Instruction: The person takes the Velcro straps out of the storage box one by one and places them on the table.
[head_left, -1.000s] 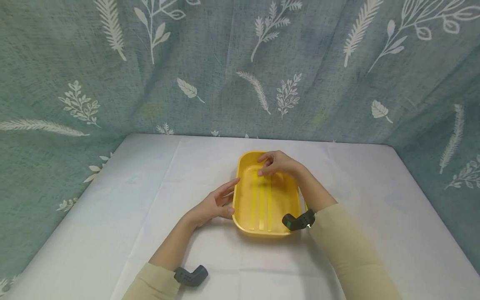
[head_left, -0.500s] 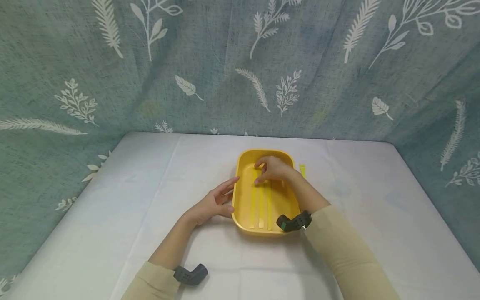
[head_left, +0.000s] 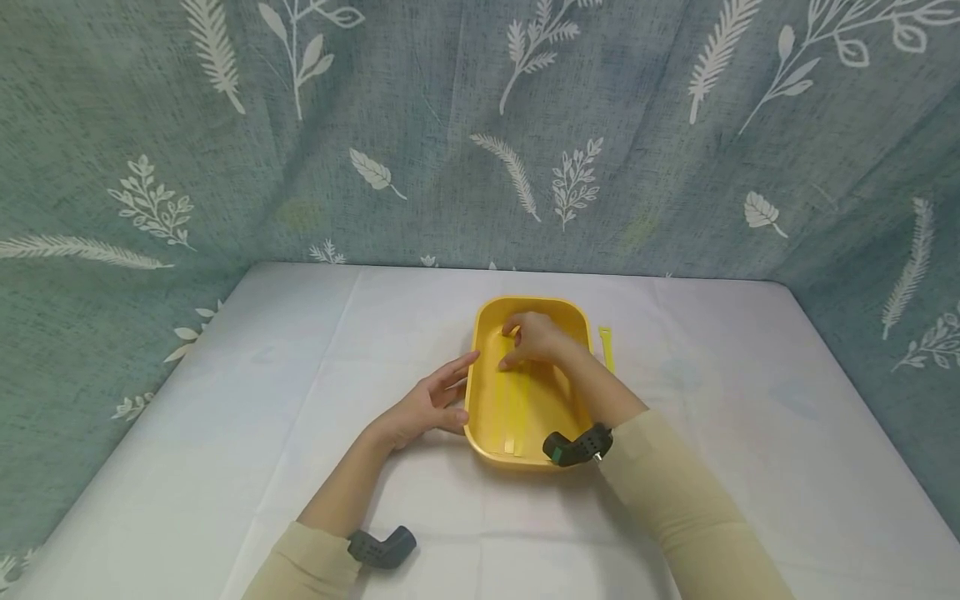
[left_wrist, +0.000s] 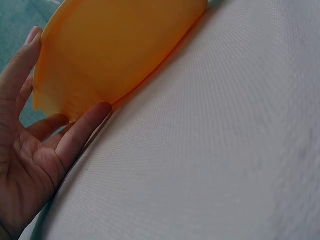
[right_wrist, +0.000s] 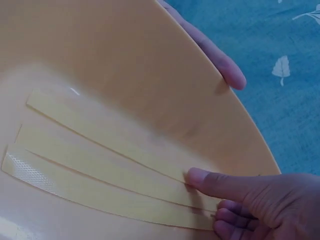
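A yellow plastic tray (head_left: 553, 410) stands on the white table. Lying lengthwise on its floor are three flat yellow straps (right_wrist: 115, 147), side by side, one with a textured end. My right hand (head_left: 534, 337) reaches inside, gripping the straps near their far ends. In the right wrist view its thumb (right_wrist: 212, 182) is on the outermost strap and the other fingers curl at the strap ends. My left hand (head_left: 423, 410) touches the tray's left outer wall with extended fingers; in the left wrist view the thumb (left_wrist: 90, 127) presses low on that wall.
Another yellow strap (head_left: 607, 346) with a slotted end lies on the white cloth (head_left: 750, 433), just right of the tray. Behind the table hangs a green leaf-patterned curtain (head_left: 442, 167).
My right hand has moved down and left inside the tray, and the straps have shifted left with it. The outside strap is more exposed. My left hand has stayed put.
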